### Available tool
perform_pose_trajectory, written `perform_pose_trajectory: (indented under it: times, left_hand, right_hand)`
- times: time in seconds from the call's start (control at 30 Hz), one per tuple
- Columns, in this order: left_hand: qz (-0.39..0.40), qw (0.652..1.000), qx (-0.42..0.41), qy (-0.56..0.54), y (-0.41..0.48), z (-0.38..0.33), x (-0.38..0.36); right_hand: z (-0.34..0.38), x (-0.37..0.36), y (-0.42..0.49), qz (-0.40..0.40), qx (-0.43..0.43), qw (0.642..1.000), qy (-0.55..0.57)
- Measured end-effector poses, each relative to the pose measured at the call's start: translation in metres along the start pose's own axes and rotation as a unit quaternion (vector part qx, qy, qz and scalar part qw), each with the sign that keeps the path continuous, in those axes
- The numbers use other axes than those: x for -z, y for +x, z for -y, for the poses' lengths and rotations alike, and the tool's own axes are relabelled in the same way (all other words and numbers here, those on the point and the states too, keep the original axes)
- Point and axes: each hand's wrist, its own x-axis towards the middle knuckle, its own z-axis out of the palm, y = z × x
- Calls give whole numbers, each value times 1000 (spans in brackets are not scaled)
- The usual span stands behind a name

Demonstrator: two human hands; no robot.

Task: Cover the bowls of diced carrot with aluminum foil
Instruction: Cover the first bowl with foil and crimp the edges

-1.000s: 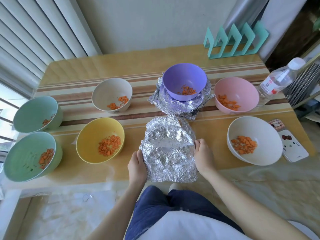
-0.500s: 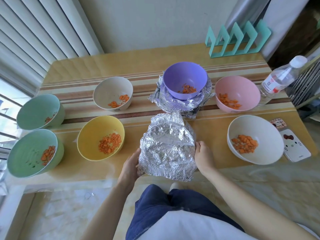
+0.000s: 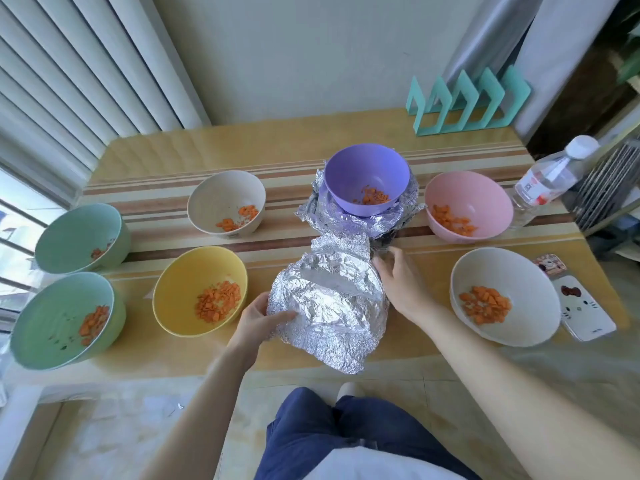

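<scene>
A bowl wrapped in crinkled aluminum foil [image 3: 329,306] sits at the table's near edge, in the middle. My left hand [image 3: 258,322] grips its left side, thumb on top of the foil. My right hand [image 3: 401,285] cups its far right rim with the fingertips on the foil. Behind it a purple bowl [image 3: 367,174] of diced carrot stands on a stack of foil sheets [image 3: 360,221]. Uncovered carrot bowls surround these: yellow [image 3: 180,299], beige [image 3: 221,199], two green [image 3: 76,233] [image 3: 52,323], pink [image 3: 474,195] and white [image 3: 512,275].
A water bottle [image 3: 547,176] stands at the right edge, with a white phone [image 3: 585,308] and a small card near the white bowl. A teal rack [image 3: 467,105] stands at the back right. Window blinds run along the left. My knees are below the table edge.
My left hand has shifted down the bowl's left side and put its thumb on top of the foil. My right hand has slid up to the far right rim. The wrapped bowl has turned slightly.
</scene>
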Motion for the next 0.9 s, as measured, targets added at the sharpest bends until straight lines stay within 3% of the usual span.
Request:
perform_pose_trajectory:
  times: [0.2,0.4,0.53,0.67,0.8,0.9]
  left_hand:
    - [1,998,-31,56,3,-25,-2]
    - [-35,988,-65,133,2,-33,-5]
    - [-142,989,-40,18,-5,-27,-11]
    - [-174,977,17,-122,-18,-7,-24]
    - [-188,974,25,-121,-24,3,-34]
    - [-228,972,-19,-55,-23,2,-40]
  right_hand:
    - [11,-1,7,6,-24,999,48]
    - [-3,-7,6,-63,3,998,9]
    - [-10,-11,-1,-77,-14,997,18]
    - [-8,-15,-17,-118,-26,993,10]
    - [-7,-22,-36,-129,-43,991,2]
    - [-9,-25,-45,-120,-58,991,-2]
